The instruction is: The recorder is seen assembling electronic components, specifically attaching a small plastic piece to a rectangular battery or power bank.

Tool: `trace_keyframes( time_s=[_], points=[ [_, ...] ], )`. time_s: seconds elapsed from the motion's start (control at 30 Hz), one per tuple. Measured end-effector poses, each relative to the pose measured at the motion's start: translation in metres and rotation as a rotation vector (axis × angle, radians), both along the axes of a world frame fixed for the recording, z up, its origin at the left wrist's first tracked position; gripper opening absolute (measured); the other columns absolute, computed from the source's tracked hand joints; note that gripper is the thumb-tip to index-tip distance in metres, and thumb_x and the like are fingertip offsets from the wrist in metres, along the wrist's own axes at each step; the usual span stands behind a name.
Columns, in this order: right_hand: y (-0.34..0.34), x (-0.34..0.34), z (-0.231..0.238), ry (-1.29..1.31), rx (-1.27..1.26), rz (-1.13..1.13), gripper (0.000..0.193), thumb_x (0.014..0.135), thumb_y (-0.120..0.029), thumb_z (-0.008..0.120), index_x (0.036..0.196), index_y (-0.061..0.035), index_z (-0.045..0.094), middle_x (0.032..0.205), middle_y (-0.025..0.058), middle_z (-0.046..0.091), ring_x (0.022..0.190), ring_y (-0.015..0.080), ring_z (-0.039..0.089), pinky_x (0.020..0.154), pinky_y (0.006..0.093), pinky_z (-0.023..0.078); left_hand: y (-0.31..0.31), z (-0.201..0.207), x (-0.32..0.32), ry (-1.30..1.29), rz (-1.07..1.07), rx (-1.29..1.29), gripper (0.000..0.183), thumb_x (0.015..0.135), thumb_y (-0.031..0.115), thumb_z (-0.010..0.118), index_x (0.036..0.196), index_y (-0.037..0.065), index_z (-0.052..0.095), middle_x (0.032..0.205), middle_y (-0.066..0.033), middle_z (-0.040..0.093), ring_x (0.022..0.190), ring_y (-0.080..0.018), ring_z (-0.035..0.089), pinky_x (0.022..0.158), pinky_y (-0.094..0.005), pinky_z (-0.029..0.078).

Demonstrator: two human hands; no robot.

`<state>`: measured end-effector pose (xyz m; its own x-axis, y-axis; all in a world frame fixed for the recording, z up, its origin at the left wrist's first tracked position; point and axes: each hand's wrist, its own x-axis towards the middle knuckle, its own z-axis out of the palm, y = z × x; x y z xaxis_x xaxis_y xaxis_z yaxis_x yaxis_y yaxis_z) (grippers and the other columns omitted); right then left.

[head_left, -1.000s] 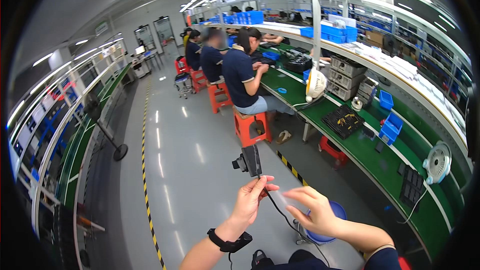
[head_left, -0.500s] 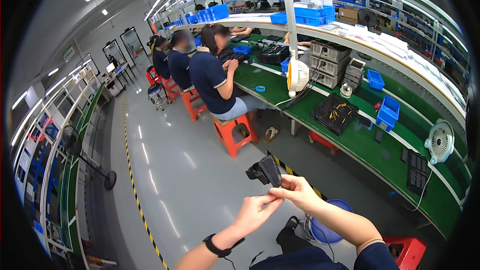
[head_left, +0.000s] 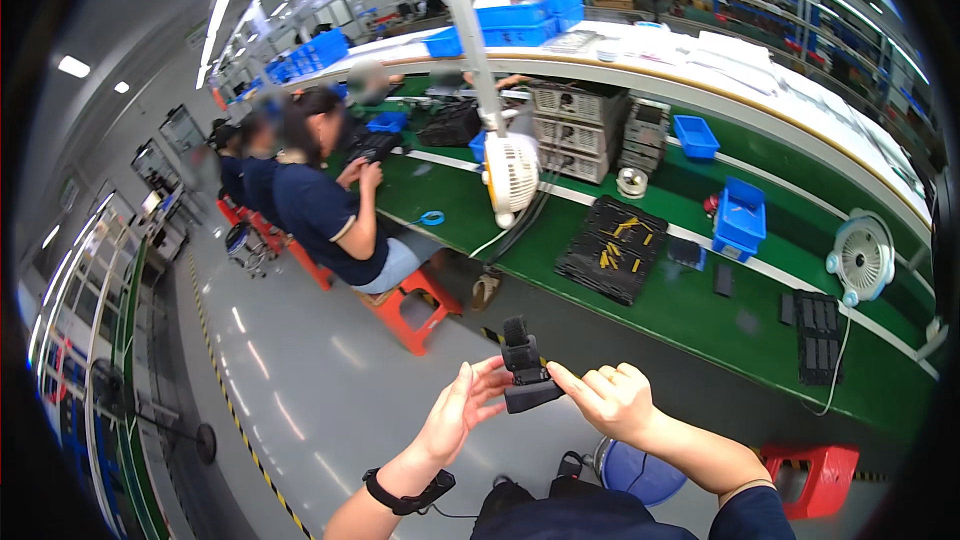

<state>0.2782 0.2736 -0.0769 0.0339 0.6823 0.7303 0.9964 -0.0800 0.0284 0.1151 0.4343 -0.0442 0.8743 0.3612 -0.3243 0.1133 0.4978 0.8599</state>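
A small black plastic device [head_left: 528, 380] with a blocky base and an upright, ribbed or hinged-looking part is held up between my hands, above the floor. My left hand [head_left: 455, 418] has its fingertips at the device's left side; the thumb stands apart from it, and the fingers run partly behind. On the other side, my right hand [head_left: 615, 402] has its index fingertip against the device's right edge. The remaining right fingers are curled, and the right thumb is mostly hidden. A black band [head_left: 408, 492] circles my left wrist.
The long green workbench [head_left: 455, 202] holds a black tray with yellow pieces [head_left: 612, 250], a blue bin [head_left: 740, 220], a white fan [head_left: 862, 258] and a black slotted tray [head_left: 818, 335]. Coworkers sit left on red stools [head_left: 415, 315]. A blue bucket [head_left: 640, 472] and red stool [head_left: 815, 480] stand near me.
My view has swung right and the bench looks closer. The device has turned more upright; my left hand has moved from its lower corner to its left side, its fingers spreading.
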Motion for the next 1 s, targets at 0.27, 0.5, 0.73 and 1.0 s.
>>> trace_keyframes(
  time_s=[0.27,0.5,0.73,1.0],
  points=[
    [-0.020,0.032,0.000,0.352,-0.236,-0.020,0.055,0.066,-0.010,0.066,0.119,-0.0200,0.058,0.059,-0.0028,0.041,0.050,0.0120,0.045,0.047,0.0272,0.036,0.043,0.006,0.085,-0.397,-0.273,1.362,0.054,0.070,-0.007,0.052,0.121,0.009,0.050,0.130,-0.0105,0.044,0.118,-0.0293,0.042,0.099,-0.0408,0.035],
    [-0.032,0.049,0.019,1.315,-0.457,0.259,0.049,0.078,-0.009,0.067,0.124,-0.0156,0.054,0.064,-0.0014,0.044,0.055,0.0082,0.038,0.055,0.0251,0.038,0.072,0.007,0.144,-0.290,-1.115,0.694,0.049,0.070,0.006,0.069,0.117,0.003,0.058,0.113,-0.0108,0.059,0.106,-0.0193,0.053,0.096,-0.0330,0.038],
    [-0.054,0.049,-0.052,1.873,0.221,-0.024,0.050,0.079,-0.012,0.070,0.125,-0.0098,0.051,0.089,-0.0010,0.058,0.080,0.0058,0.053,0.071,0.0221,0.044,0.043,-0.047,0.193,0.165,-1.105,0.046,0.023,0.086,0.021,0.062,0.098,0.001,0.060,0.080,-0.0013,0.059,0.072,-0.0084,0.057,0.070,-0.0239,0.049],
    [0.007,-0.109,-0.092,1.375,0.777,-0.936,0.010,0.084,-0.008,0.062,0.089,-0.0008,0.066,0.080,0.0062,0.063,0.066,0.0100,0.057,0.060,0.0235,0.046,-0.008,-0.109,0.195,0.139,-1.041,0.085,0.013,0.084,0.015,0.066,0.089,0.005,0.059,0.074,0.0000,0.062,0.067,-0.0068,0.058,0.065,-0.0208,0.047]
  ],
)
